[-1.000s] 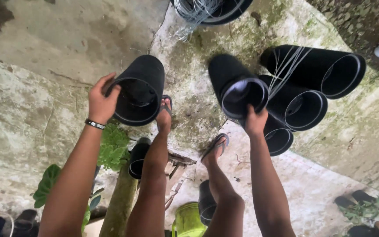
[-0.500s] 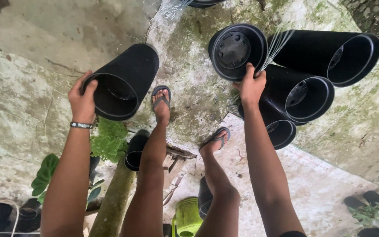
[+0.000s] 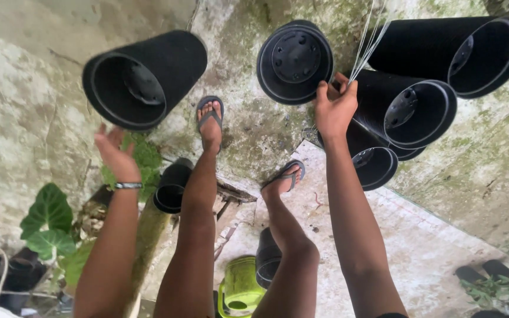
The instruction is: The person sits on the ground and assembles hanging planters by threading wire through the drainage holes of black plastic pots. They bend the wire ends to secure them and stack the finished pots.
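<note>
Now | left hand (image 3: 115,154) open, empty | right hand (image 3: 334,109) grips pot (image 3: 294,62) rim, mouth facing camera

Your right hand (image 3: 334,109) grips the rim of a black pot (image 3: 294,62) along with thin wires (image 3: 367,41), while your left hand (image 3: 115,154) is open just below a second black pot (image 3: 142,79), beside stacked black pots (image 3: 419,106) lying on mossy concrete (image 3: 25,88).

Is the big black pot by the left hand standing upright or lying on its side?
On its side. The black pot lies on the mossy ground, its empty mouth facing the open left hand.
</note>
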Motion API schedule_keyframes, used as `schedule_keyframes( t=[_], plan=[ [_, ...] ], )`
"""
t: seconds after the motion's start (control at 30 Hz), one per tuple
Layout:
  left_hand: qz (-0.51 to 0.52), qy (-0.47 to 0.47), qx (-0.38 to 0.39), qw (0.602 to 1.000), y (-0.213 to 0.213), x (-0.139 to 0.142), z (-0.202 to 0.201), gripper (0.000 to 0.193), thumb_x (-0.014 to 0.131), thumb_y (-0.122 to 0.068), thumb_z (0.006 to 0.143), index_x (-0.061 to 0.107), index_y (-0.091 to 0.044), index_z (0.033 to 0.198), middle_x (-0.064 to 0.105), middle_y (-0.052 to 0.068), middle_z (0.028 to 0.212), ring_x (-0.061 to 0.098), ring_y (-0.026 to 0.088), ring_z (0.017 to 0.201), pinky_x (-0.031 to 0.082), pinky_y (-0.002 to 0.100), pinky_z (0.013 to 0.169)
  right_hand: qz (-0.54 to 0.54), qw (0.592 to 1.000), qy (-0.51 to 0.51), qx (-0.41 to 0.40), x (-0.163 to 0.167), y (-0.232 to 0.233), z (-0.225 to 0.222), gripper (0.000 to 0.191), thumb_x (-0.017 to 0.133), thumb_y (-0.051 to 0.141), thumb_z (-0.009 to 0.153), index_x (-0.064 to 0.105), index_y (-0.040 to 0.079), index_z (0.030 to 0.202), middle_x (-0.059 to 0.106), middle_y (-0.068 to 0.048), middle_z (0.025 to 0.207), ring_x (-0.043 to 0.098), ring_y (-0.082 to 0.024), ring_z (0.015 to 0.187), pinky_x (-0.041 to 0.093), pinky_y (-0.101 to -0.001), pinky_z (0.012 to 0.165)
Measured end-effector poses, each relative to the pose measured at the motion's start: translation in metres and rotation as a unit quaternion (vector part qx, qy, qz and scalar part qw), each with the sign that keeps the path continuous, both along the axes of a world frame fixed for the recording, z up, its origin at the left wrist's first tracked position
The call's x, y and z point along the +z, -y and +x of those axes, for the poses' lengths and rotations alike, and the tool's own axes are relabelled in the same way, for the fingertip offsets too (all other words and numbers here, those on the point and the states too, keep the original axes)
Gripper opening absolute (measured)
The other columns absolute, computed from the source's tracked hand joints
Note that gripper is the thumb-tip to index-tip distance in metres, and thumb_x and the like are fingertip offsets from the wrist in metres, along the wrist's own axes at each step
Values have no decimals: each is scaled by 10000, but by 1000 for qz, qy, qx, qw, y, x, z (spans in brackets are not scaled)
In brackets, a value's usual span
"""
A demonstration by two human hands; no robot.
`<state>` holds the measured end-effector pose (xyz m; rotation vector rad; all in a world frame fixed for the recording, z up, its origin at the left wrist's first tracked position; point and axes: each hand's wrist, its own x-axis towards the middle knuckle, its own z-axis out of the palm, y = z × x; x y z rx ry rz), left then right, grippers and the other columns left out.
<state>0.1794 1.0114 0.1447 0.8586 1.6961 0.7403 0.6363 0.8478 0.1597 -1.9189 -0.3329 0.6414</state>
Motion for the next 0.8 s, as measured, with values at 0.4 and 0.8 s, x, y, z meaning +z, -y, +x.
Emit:
schedule_keyframes(
  t=[0.4,0.8],
  plan=[
    [-204,-421,-241,851,208,-102,-51,1003,781,-605,807,431,108,1419,558,346,1312,522,478,1229,432,521,1020,23,962,246,118,-80,27,77,311,663,-47,1083,370,-9,986,391,-33,939,389,-147,873,407,-278,798],
    [-141,-503,-272,808,197,-166,-91,529,719,-427,930,665,99,941,691,327,901,690,490,885,562,534,791,70,961,249,96,-70,19,47,178,574,-114,1048,495,-100,1207,503,-56,1037,477,-140,906,407,-264,816]
  ],
)
